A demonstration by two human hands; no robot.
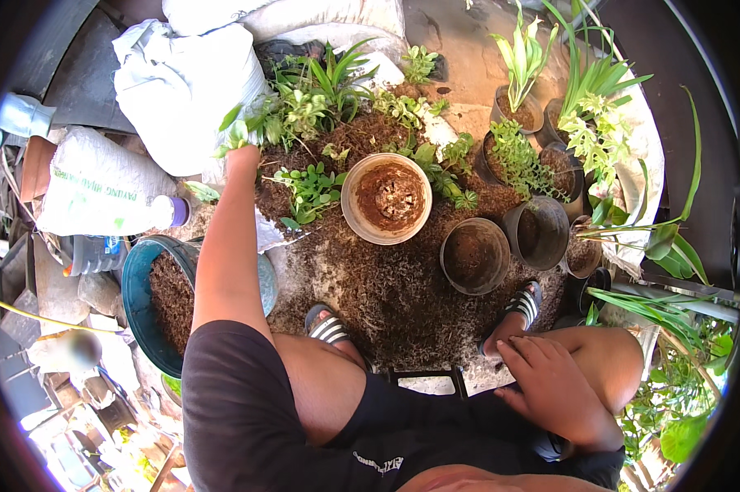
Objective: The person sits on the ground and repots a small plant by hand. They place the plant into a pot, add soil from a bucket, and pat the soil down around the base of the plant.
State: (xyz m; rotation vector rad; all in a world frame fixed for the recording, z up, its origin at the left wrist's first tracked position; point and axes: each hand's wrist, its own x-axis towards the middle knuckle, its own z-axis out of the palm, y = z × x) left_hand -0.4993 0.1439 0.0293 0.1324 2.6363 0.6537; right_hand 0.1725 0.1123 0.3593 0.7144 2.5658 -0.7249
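Leaves (235,135) of broad, green kind are hiding the end of the left hand (244,154), so I cannot tell whether it is grasping them. White sack (185,98) is standing beyond this hand, slightly to its left, while a round whitish pot (386,238) with brown soil is sitting to its right. Right hand (552,387), released and loosely extended, is resting near the right knee (622,361).
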